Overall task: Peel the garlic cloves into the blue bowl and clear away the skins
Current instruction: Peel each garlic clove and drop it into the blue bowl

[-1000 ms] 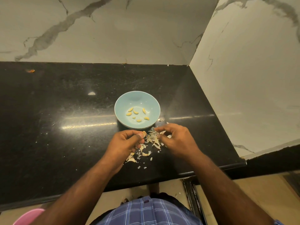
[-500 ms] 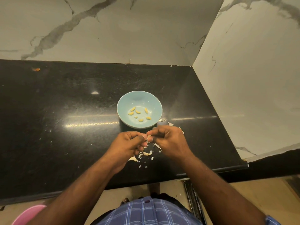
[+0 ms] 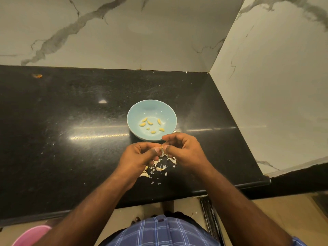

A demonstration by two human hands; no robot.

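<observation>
A light blue bowl [image 3: 134, 112] sits on the black counter with several peeled yellow garlic cloves [image 3: 150, 122] in it. Just in front of the bowl, my left hand [image 3: 138, 157] and my right hand [image 3: 184, 150] meet fingertip to fingertip over a small garlic clove [image 3: 161, 148], both pinching it. Under and between my hands lies a scatter of pale garlic skins [image 3: 159, 167] on the counter, partly hidden by my fingers.
The black stone counter [image 3: 71, 139] ends at marble walls behind and on the right [image 3: 275, 95]. Its front edge runs just below the skins. A small orange speck [image 3: 37, 75] lies far back left. Something pink [image 3: 32, 235] shows below the counter at bottom left.
My right hand left the skins on the counter and came up to meet my left hand; both now pinch the clove just in front of the bowl.
</observation>
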